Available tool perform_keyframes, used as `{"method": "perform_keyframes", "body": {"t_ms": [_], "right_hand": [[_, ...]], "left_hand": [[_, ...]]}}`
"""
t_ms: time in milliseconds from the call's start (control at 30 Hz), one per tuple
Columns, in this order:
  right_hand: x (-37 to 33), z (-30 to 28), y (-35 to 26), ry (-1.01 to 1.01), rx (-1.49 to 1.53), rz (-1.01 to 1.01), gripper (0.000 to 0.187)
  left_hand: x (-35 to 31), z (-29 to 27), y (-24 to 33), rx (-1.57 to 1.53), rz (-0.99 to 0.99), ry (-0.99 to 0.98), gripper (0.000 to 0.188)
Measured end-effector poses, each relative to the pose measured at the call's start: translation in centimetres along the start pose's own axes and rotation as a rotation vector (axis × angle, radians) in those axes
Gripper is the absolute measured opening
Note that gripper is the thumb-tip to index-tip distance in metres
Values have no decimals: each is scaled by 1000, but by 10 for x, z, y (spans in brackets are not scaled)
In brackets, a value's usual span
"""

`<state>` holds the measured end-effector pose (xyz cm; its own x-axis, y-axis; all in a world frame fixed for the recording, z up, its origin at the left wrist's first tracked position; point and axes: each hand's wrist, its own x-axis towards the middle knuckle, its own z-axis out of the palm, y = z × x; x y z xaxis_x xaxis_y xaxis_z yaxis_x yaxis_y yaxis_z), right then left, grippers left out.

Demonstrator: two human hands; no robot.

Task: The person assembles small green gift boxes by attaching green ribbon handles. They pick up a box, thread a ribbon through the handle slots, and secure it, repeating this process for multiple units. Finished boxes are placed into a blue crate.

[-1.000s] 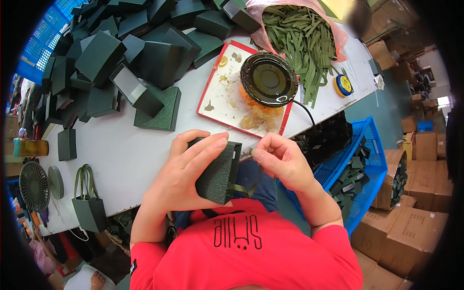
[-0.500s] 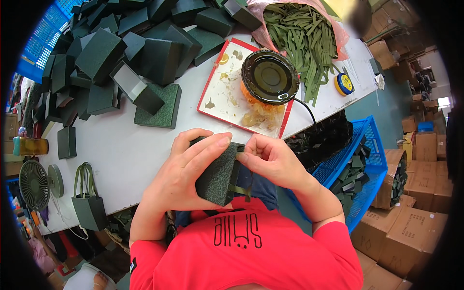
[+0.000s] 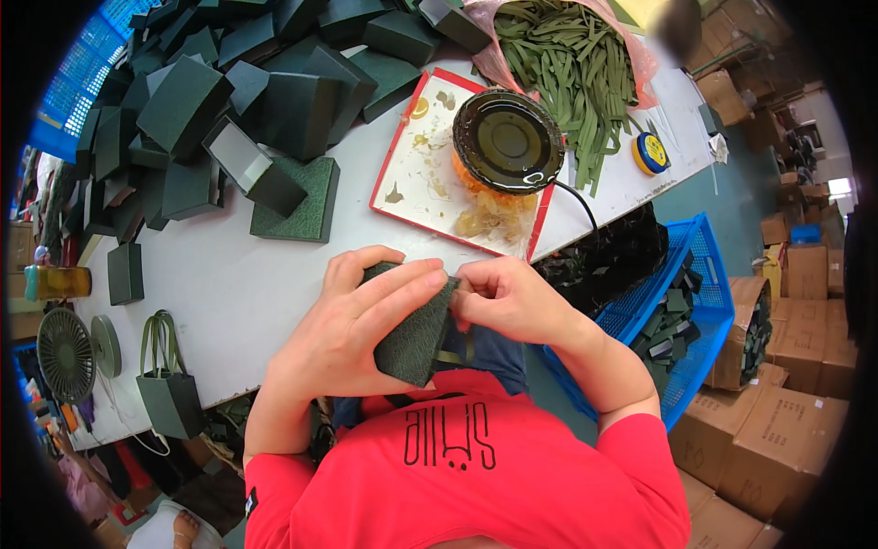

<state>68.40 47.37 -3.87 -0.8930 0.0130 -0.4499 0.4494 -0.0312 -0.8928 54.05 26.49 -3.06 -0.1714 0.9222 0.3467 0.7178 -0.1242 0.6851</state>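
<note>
A dark green box (image 3: 416, 339) with a fine leaf-like pattern is tilted in front of my chest. My left hand (image 3: 343, 316) is wrapped round it, fingers over its top and thumb along the lower side. At the box's upper right edge, my right hand (image 3: 503, 297) is closed in a pinch. A narrow green ribbon (image 3: 451, 357) comes out by the lower right side of the box and bends up toward that pinch. My fingers hide the ribbon's upper end.
Many dark green boxes (image 3: 293, 110) are heaped at the back left. A glue pot (image 3: 508, 142) stands on a red-edged board (image 3: 389, 197). Behind lies a pink bag of green ribbons (image 3: 567, 73). A small handled bag (image 3: 171, 398) and a fan (image 3: 66, 352) are left; a blue crate (image 3: 700, 339), right.
My right hand has turned slightly, with its fingers curled further in at the box's edge. The box has tipped a little in my left hand.
</note>
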Motion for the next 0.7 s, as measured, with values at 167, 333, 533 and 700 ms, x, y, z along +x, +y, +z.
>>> {"method": "perform_keyframes", "body": {"t_ms": [167,333,533,700], "right_hand": [[-8,-7,-3,-34,242,-44,22],[-5,7,2,100,107,-80,22],[2,15,13,150,-10,-131,33],[-20,-1,7,220,322,-172,23]], "left_hand": [[-4,2,-7,-78,-28,61,105],[-2,3,-5,-69,-16,36,105],[1,7,2,90,17,-11,100],[-6,1,2,150,-114,-31,95]]}}
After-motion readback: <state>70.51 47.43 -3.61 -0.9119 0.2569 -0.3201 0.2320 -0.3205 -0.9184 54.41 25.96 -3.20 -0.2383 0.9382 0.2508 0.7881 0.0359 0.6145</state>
